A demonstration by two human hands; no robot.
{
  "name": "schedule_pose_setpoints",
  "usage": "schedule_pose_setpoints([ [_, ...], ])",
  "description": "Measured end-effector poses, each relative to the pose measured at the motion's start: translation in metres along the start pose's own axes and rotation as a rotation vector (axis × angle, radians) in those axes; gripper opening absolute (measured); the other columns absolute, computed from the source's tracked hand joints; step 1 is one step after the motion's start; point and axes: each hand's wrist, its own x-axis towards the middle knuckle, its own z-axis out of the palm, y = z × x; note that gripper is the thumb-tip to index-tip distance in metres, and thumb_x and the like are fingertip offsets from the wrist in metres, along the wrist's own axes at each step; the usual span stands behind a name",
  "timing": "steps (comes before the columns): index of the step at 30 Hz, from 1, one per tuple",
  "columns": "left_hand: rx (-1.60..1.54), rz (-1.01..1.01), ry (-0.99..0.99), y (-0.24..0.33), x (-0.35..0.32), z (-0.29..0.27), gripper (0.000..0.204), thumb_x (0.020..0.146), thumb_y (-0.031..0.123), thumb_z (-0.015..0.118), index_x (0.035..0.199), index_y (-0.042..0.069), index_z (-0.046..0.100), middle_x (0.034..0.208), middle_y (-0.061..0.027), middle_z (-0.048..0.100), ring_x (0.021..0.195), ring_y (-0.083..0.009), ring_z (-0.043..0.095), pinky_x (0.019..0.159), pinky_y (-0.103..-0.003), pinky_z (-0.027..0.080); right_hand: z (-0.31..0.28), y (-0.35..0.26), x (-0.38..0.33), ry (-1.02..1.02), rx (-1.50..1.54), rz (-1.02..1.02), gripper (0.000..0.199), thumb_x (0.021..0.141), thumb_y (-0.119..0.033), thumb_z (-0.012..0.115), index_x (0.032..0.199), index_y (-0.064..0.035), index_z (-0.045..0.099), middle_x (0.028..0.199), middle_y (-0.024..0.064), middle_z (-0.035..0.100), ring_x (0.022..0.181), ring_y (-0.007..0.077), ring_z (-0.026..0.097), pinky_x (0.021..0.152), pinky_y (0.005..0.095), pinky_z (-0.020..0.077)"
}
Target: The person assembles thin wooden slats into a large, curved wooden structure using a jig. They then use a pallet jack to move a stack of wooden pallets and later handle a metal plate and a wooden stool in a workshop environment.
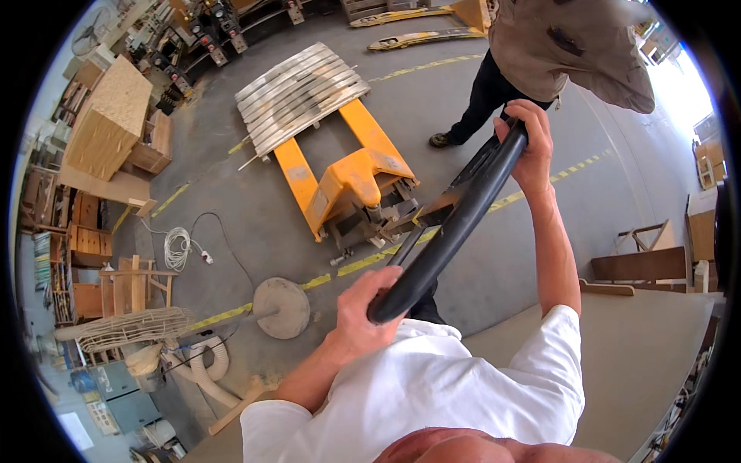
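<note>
Both my hands grip the black loop handle (471, 208) of a yellow pallet jack (336, 189). At the handle's near left end, my left hand (367, 305) is closed round the bar. Further up on the right, my right hand (532, 143) is wrapped round its other end. The handle leans across in front of my chest, and its shaft runs down to the jack's wheels and pump. A light slatted wooden load (297, 96) lies across the far part of the two forks.
A person in a brown jacket (556, 46) stands just beyond my right hand. Another yellow pallet jack (428, 37) is behind. To the left are a coiled white cable (177, 247), a fan with a round base (282, 309) and wooden boxes (108, 116). A brown board (641, 266) stands right.
</note>
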Motion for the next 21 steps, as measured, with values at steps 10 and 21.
schedule_pose_setpoints([
  [10, 0.023, 0.054, 0.344, -0.035, 0.105, -0.065, 0.03, 0.069, -0.001, 0.068, 0.097, 0.0, 0.058, 0.085, -0.0103, 0.061, 0.073, -0.0182, 0.058, 0.067, -0.029, 0.046, 0.1, 0.063, 0.073, 0.111, 0.0, -0.119, 0.018, 0.077, -0.007, 0.076, 0.089, -0.0021, 0.063, 0.074, 0.007, 0.062, 0.062, 0.0167, 0.059, 0.059, 0.0282, 0.0482],
  [21, 0.104, 0.367, 0.294, -0.067, 0.127, -0.116, 0.049, 0.079, 0.037, 0.066, 0.102, -0.004, 0.054, 0.078, -0.0119, 0.058, 0.065, -0.0208, 0.055, 0.06, -0.032, 0.042, 0.1, 0.04, 0.055, 0.198, 0.222, 0.618, 0.021, 0.076, -0.011, 0.078, 0.09, -0.0033, 0.064, 0.071, -0.0015, 0.056, 0.066, 0.0057, 0.051, 0.059, 0.0204, 0.0424],
])
